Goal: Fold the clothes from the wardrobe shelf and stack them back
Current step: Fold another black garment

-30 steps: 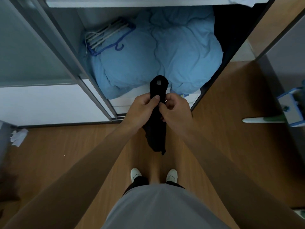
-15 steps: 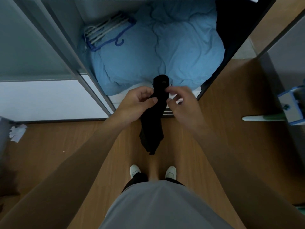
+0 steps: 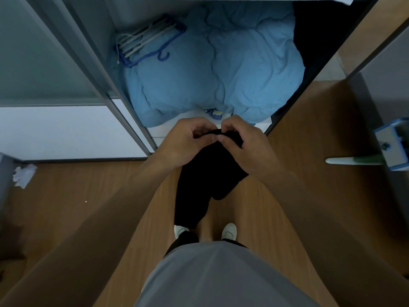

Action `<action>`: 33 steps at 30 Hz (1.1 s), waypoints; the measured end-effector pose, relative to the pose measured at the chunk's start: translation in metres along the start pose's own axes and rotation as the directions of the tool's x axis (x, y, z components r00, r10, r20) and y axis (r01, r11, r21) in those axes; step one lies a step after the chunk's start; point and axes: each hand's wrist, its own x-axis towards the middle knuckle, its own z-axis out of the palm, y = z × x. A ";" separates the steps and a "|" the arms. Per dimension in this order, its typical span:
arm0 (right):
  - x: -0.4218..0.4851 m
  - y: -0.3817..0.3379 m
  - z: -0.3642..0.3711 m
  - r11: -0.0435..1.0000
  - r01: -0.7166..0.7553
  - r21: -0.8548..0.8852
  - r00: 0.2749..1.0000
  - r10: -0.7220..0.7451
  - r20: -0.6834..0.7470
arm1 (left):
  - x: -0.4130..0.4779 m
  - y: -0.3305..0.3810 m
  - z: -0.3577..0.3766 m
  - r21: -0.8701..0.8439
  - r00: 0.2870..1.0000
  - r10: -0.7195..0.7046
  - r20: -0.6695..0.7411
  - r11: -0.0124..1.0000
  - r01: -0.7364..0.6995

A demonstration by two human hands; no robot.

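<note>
A black garment [image 3: 208,173] hangs in front of me above the wooden floor, its lower end reaching down towards my shoes. My left hand [image 3: 188,142] and my right hand [image 3: 245,145] both pinch its top edge, fingertips close together. The cloth spreads wider below my right hand. Behind my hands is the open wardrobe compartment [image 3: 132,120], where a bulky light-blue duvet [image 3: 221,69] lies.
Blue and white hangers [image 3: 146,43] lie on the duvet's left side. The sliding door [image 3: 51,63] stands to the left. Crumpled paper [image 3: 23,175] lies on the floor at left. A blue-and-white tool with a white handle [image 3: 354,161] sticks in from the right.
The upright tip of the black garment has dropped below my hands. Both hands now pinch its top edge together, and the cloth hangs wider and lower than before.
</note>
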 end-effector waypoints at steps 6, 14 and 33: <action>0.003 0.001 -0.002 0.989 -0.109 0.104 0.994 0.108 0.020 | -0.005 -0.011 0.002 -0.005 0.998 0.054 -0.037 0.999 -0.054; 0.002 -0.010 -0.008 0.992 -0.070 0.107 0.992 0.059 0.110 | -0.013 -0.036 -0.007 0.293 0.971 0.203 0.127 0.927 -0.233; -0.011 0.004 -0.022 0.988 -0.120 0.100 0.986 0.107 0.130 | -0.019 -0.067 -0.015 0.062 0.993 -0.011 0.120 0.998 0.004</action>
